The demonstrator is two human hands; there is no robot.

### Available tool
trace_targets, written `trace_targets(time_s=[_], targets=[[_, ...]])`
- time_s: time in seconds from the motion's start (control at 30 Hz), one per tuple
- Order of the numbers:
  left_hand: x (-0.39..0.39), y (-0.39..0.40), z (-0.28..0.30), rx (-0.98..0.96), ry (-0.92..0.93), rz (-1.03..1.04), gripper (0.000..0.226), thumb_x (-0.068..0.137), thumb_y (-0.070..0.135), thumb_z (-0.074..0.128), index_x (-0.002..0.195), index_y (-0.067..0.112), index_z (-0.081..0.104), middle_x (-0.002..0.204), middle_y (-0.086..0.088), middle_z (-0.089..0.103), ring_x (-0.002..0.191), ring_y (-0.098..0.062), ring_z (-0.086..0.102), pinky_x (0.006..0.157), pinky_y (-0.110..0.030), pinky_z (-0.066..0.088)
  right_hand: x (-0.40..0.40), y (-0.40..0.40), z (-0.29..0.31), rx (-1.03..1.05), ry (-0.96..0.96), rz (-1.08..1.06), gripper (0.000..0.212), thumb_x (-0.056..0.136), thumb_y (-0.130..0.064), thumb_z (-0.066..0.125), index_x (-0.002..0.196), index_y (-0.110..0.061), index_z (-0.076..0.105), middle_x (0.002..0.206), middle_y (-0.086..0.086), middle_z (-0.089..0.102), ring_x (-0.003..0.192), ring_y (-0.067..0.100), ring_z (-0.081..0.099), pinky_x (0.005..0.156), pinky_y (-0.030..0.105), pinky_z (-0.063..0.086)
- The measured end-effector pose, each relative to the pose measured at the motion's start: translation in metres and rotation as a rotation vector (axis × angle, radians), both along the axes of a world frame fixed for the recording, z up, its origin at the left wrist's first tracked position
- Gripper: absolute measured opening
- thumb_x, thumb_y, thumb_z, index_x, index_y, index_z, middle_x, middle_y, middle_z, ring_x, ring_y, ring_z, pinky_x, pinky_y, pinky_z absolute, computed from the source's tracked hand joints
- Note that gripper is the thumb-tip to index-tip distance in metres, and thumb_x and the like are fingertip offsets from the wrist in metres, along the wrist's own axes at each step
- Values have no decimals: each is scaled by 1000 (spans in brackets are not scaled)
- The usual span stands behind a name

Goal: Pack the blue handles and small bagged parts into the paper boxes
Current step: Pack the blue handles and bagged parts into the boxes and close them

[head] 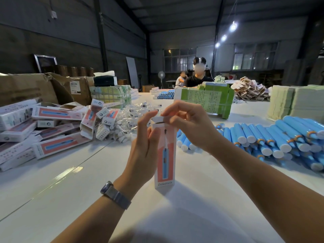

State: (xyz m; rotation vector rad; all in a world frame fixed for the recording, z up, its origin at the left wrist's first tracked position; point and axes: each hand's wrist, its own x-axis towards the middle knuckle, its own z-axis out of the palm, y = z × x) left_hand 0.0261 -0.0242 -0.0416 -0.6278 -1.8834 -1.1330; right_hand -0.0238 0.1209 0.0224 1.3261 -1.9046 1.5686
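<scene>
Head view: box flap being worked

At centre, the left hand [142,151] grasps an upright paper box [165,155] on the table [70,181]; the right hand [189,127] pinches its top flap. Blue handles [273,137] lie piled at 3 o'clock, bagged parts [126,118] at 11.

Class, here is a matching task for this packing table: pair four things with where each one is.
Things:
1. blue handles
2. packed boxes
3. bagged parts
4. upright box

Places:
A. between the hands
B. piled at the left edge
C. stacked on the right
D. heaped behind the left hand

Pairs: 1-C, 2-B, 3-D, 4-A
</scene>
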Motion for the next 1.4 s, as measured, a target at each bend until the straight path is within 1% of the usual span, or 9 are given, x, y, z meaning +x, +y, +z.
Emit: trace_targets(time_s=[0.1,0.43,0.57,0.67,0.73,0.9,1.07,1.27,1.4], targets=[[0,0,0,5,-4,12,35,105,32,28,125,60,28,102,20,61,80,-19,67,67,-41,59,-3,2,1,18,7,2,13,81,-15,64,80,-26,69,82,2,64,81,38,60,73,46,53],[1,2,-1,1,53,-9,20,105,28,28,120,39,33,96,33,54,79,-14,64,59,-38,58,-5,8,4,62,-95,99,10,81,-13,63,84,-11,72,78,-7,56,72,5,62,62,21,50],[1,1,-1,16,34,2,17,105,26,28,115,38,34,96,31,53,78,-18,62,60,-42,57,-7,11,2,82,-110,107,15,84,-15,61,88,-21,74,81,-5,55,80,18,62,65,27,55],[0,1,0,38,33,-13,13,105,24,28,113,31,35,99,34,53,81,-14,64,63,-36,59,-9,11,0,102,-29,83,16,83,-10,70,91,-24,73,86,4,55,88,39,58,78,52,55],[0,2,1,39,39,-20,14,106,20,28,113,29,35,99,35,53,80,-11,64,63,-31,60,-9,11,0,120,6,72,20,84,-6,72,92,-24,72,88,4,57,91,39,58,82,58,51],[-1,1,2,69,23,-38,10,104,26,29,109,31,36,94,30,58,75,-15,63,61,-32,58,-7,12,5,151,10,47,19,85,-6,70,91,-24,72,92,8,60,91,33,60,81,55,53],[-1,0,3,64,21,-35,20,103,34,31,103,53,36,90,25,59,75,-19,63,65,-34,57,-1,14,11,238,54,-7,14,86,-2,69,90,-16,72,96,8,61,94,28,61,81,48,55],[-5,-6,0,73,20,-30,11,104,30,32,105,39,39,93,25,60,80,-9,67,65,-26,60,3,6,6,258,150,-176,9,88,-5,69,94,-10,73,96,-5,50,95,14,54,74,24,54],[-1,-2,-4,219,-136,-205,37,106,20,36,121,52,47,114,12,67,99,-18,69,75,-39,62,11,1,-19,208,130,-377,39,86,-26,75,121,-13,66,105,-4,46,92,14,54,80,28,51]])
